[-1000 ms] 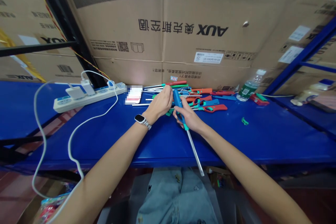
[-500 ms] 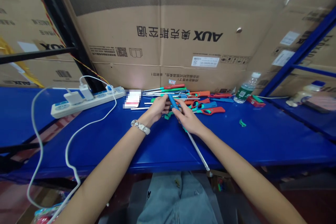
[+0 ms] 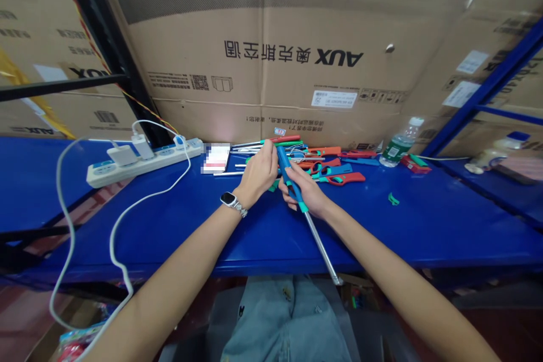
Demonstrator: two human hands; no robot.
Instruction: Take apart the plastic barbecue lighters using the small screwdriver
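My right hand [image 3: 309, 188] is wrapped around the blue handle of a long-necked gas lighter [image 3: 299, 196]. Its silver tube points down and to the right, past the table's front edge. Close to the upper end of that handle, my left hand [image 3: 261, 172] is closed with its fingers pressed together. What it pinches, if anything, is hidden behind the fingers. Beyond both hands lie several more lighters with red, orange [image 3: 324, 151], blue and green handles. A small green plastic piece [image 3: 393, 199] rests on the table farther right.
A white power strip [image 3: 144, 163] with plugs and cables lies at the left of the blue table [image 3: 424, 232]. A blurred-out white item [image 3: 217, 157] is beside it. At the right stand a water bottle [image 3: 401, 144] and a red box [image 3: 416, 164]. A large carton [image 3: 288, 11] backs the table.
My left hand has rolled over, bringing the watch face into view, and its fingers have risen beside the handle's end. My right hand has turned slightly, showing more of the lighter.
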